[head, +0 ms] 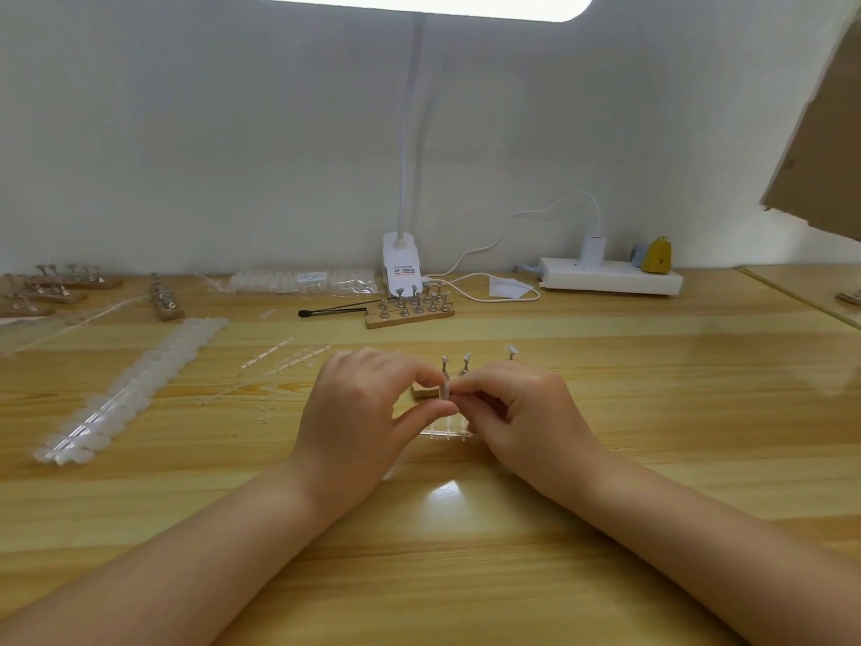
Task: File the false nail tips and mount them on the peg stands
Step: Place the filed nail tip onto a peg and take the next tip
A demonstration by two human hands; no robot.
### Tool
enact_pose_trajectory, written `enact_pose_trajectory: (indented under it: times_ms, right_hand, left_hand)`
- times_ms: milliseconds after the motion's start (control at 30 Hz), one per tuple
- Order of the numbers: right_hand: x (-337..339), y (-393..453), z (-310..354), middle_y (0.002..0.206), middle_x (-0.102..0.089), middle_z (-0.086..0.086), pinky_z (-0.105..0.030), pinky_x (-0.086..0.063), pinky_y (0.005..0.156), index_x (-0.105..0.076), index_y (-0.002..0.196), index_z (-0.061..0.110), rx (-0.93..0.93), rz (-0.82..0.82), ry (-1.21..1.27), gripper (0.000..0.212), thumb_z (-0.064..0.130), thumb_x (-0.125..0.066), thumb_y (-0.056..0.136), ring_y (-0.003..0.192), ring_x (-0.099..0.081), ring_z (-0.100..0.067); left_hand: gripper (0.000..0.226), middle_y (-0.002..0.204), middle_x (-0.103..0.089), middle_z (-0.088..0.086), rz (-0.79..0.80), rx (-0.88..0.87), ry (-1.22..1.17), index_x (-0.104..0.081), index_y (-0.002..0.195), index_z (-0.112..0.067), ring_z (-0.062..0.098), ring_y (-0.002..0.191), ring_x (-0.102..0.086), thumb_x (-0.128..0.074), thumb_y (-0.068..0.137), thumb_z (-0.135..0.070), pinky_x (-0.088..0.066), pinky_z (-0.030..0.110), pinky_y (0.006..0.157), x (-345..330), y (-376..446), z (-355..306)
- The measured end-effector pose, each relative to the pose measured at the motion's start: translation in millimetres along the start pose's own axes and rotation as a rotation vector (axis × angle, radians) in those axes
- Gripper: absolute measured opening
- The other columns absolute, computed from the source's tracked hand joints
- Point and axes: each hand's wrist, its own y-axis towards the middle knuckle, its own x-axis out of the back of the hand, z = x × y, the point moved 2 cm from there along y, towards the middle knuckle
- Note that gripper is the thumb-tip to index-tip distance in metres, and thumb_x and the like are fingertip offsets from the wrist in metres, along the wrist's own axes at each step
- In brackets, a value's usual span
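Bright overhead lamp (421,4) blows out, glares on the table (447,489); wide-angle edges bend, soft.

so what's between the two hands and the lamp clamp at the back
In the head view, a wooden peg stand with a black brush beside it.

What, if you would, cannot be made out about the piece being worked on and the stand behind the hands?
Head view only:
- Nail tip: pinched by both hands' fingers, too small to tell whether it is filed.
- Peg stand: base mostly hidden by left hand and right hand.
- Clear strip: partly covered by the right hand.
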Motion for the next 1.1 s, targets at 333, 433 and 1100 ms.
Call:
enact_pose_trajectory:
  times_ms: [333, 433, 1100]
  right_hand:
    - [-0.3, -2.4, 2.9, 0.068, -0.067, -0.002, -0.028, -0.048, 0.056, -0.075, 0.086, 0.007, 0.063, -0.036, -0.069, 0.007, 0.004, -0.071, 0.082, 0.06, -0.055, -0.01]
    - [0.2, -1.3, 3.7, 0.071, -0.069, -0.002, -0.026, -0.048, 0.06, -0.076, 0.086, 0.008, 0.029, -0.041, -0.09, 0.005, 0.007, -0.074, 0.081, 0.062, -0.059, -0.012]
    - [3.6, -4.3, 5.1, 0.065, -0.062, -0.01, -0.039, -0.048, 0.046, -0.072, 0.078, 0.002, 0.173, 0.015, -0.239, 0.009, 0.003, -0.065, 0.084, 0.055, -0.057, -0.028]
  left_hand:
    - [0.027, 0.079, -0.07, -0.015, -0.007, 0.034, -0.027, -0.074, 0.082, -0.024, 0.014, 0.076, -0.063, -0.068, 0.073, -0.049, -0.046, 0.042, 0.076, 0.8, -0.4, -2.0]
    - [0.034, 0.082, -0.068, -0.018, -0.001, 0.106, -0.048, -0.071, 0.084, -0.029, 0.007, 0.078, -0.06, -0.065, 0.071, -0.059, -0.043, 0.039, 0.079, 1.6, -1.6, -2.7]
    - [0.009, 0.066, -0.067, -0.017, 0.111, 0.389, -0.423, -0.073, 0.068, -0.028, 0.006, 0.069, -0.064, -0.078, 0.075, -0.027, -0.047, 0.014, 0.064, -2.6, -4.3, 1.7]
